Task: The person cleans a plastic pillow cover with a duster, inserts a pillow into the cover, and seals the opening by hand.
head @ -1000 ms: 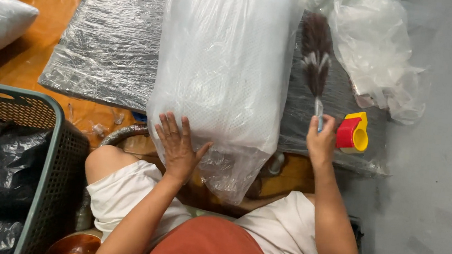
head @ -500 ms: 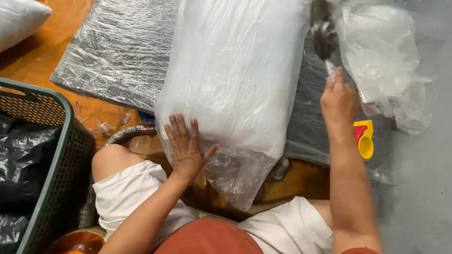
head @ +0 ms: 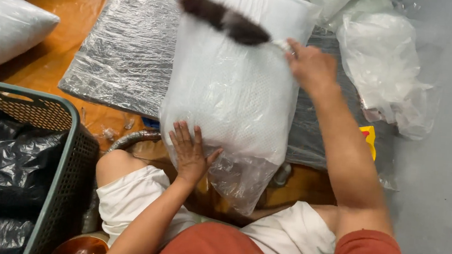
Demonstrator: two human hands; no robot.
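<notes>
A white pillow in a clear plastic bag (head: 235, 84) lies in front of my knees, its loose bag end pointing toward me. My left hand (head: 189, 152) rests flat on the pillow's near end with fingers spread. My right hand (head: 310, 66) grips the handle of a dark feather duster (head: 222, 17). The duster's brush lies across the far part of the pillow, blurred by motion.
A plastic-wrapped grey mat (head: 129, 46) lies under the pillow on the orange floor. Another bagged pillow (head: 6, 26) is at far left. A green basket (head: 68, 156) with black bags stands at left. Crumpled clear bags (head: 386, 65) and a yellow-red tape dispenser (head: 368, 138) are at right.
My right hand picked up the feather duster from the mat at right and swung it left across the top of the pillow. My left hand stayed on the pillow.
</notes>
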